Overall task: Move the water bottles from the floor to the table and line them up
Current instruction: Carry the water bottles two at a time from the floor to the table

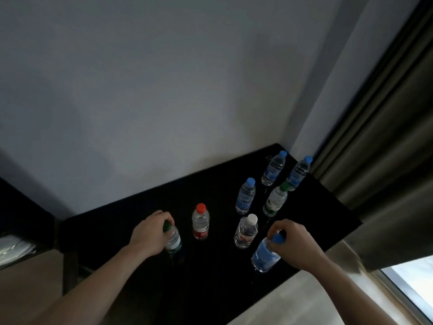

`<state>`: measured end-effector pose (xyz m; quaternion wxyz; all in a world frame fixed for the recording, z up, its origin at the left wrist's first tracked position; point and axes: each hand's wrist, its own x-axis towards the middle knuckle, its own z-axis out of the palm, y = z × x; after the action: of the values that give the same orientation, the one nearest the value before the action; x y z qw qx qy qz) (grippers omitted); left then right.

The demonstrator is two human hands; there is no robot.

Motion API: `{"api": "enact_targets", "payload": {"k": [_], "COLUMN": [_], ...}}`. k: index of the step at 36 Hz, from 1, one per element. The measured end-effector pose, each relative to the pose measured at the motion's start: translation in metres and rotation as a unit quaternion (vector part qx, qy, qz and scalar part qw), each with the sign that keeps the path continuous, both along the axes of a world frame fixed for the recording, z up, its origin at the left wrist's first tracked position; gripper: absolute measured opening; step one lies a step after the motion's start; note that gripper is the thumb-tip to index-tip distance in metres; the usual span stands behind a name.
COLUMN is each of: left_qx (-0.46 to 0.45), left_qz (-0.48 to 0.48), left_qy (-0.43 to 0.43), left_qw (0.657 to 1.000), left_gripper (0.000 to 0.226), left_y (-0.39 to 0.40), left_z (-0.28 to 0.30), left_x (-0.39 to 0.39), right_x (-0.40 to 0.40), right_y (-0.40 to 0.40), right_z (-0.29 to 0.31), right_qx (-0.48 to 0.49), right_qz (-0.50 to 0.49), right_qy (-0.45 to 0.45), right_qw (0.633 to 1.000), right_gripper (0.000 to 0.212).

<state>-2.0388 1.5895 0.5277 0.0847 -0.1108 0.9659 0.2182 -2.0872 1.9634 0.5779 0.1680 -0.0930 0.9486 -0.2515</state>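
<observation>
A glossy black counter (145,273) is standing against a pale grey wall (140,90). The left hand (150,233) is gripping the top of a green-capped clear plastic bottle (173,239), and the right hand (293,242) is gripping a blue-capped blue-tinted bottle (264,255), both upright on the counter. Between them a red-capped bottle (200,221) and a white-capped bottle (246,231) are standing, with four more bottles (274,179) beyond.

Eight clear water bottles upright on the black table (145,273). Green-capped bottle (173,240) at left; red-capped bottle (200,222) just right of it. White-capped bottle (246,232) mid-table, blue-tinted bottle (264,256) nearest the front edge. Behind: blue-capped bottle (245,197), second green-capped bottle (275,201), and two more blue-capped bottles (273,168) (298,174) toward the far corner.
</observation>
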Motion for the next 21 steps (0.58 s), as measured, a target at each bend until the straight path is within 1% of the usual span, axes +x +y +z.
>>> {"api": "enact_targets", "payload": {"k": [6, 12, 16, 21], "left_qx": [-0.013, -0.032, -0.043, -0.03], "left_qz": [0.022, 0.046, 0.053, 0.06], "left_qy": [-0.011, -0.01, -0.013, 0.004], "left_qw": [1.0, 0.998, 0.998, 0.998], "left_gripper": [0.017, 0.034, 0.04, 0.05], "left_y": [0.011, 0.014, 0.014, 0.014], "left_z": [-0.007, -0.005, -0.006, -0.009], "left_x": [-0.008, -0.01, -0.003, 0.009], "right_x": [-0.033, -0.06, -0.071, -0.074], "right_y": [0.018, 0.024, 0.022, 0.018], "right_z": [-0.01, -0.018, -0.023, -0.033], "right_qx": [0.021, 0.033, 0.032, 0.018], "right_qz": [-0.007, -0.018, -0.038, -0.07], "right_qy": [-0.013, -0.02, -0.028, -0.044], "right_qw": [1.0, 0.999, 0.998, 0.996], "right_gripper": [0.02, 0.017, 0.015, 0.015]}}
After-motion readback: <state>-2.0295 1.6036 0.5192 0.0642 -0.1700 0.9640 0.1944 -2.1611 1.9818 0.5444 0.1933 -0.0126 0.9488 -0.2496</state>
